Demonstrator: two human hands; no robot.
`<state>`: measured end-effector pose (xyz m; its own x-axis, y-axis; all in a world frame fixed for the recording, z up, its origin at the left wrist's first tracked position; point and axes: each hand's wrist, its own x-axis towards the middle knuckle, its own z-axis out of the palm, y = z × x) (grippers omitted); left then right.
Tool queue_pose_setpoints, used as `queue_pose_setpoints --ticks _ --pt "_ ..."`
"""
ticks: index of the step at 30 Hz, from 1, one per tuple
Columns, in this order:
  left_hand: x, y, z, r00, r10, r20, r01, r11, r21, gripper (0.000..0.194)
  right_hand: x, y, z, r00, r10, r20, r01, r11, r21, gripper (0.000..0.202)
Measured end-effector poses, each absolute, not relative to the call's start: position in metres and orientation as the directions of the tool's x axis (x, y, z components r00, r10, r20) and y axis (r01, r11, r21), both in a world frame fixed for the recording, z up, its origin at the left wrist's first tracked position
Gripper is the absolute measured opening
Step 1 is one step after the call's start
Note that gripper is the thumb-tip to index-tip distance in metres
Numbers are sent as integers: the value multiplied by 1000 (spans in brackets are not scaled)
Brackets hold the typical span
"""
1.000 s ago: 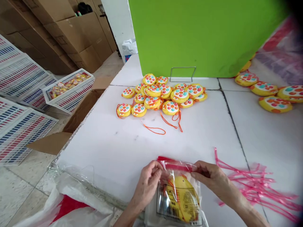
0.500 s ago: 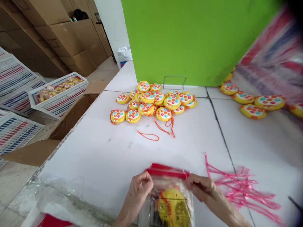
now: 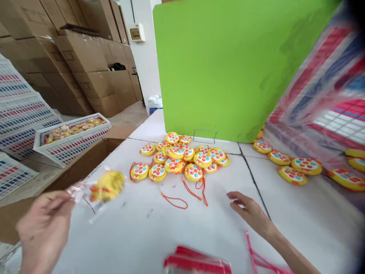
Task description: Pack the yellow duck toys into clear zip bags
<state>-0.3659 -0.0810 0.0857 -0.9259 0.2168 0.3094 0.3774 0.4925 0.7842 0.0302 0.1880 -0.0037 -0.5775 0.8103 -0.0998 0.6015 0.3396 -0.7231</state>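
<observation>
My left hand (image 3: 47, 224), blurred at the lower left, pinches the top of a clear bag with a yellow toy (image 3: 110, 185) inside. The bag hangs out to the right of the fingers, over the table's left edge. Over the right part of the white table (image 3: 137, 236), my right hand (image 3: 248, 209) has its fingers apart and holds nothing. Yellow toys with coloured dots (image 3: 174, 165) lie in a pile ahead, orange cords trailing from some. A red-topped clear bag (image 3: 196, 262) is at the bottom edge, partly cut off.
Pink strips (image 3: 262, 262) lie at the lower right. More toys (image 3: 306, 166) sit on the right. A green board (image 3: 222, 72) stands behind the pile with a wire stand (image 3: 204, 135). An open carton (image 3: 82, 160) and a basket of bagged toys (image 3: 74, 140) are at the left.
My left hand has moved left with the bagged toy. My right hand has let go of the bag and moved up and right. The view has tilted upward.
</observation>
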Motion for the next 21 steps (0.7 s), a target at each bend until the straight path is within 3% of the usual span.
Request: queue_pose_setpoints --ticks 2,4,8,12,16,21 --pt "-390 -65 93 -882 120 456 458 447 768 28 19 223 -3 -518 855 -2 651 394 -649 36" --pt "-396 -46 87 -845 250 472 532 464 708 36 1 254 1 -501 861 86 687 457 -565 46" --pt "-381 -4 48 -775 574 264 601 541 589 48 -40 302 10 -565 800 200 693 592 -411 62" --pt "-386 44 8 -712 692 121 624 544 561 56 -64 328 10 -627 747 220 658 660 -362 45" --pt "-402 89 -10 -657 742 135 712 552 433 59 -50 331 7 -536 813 228 669 573 -473 32" --pt "-383 114 -18 -628 772 99 738 550 390 58 -3 297 8 -281 958 63 583 223 -781 38"
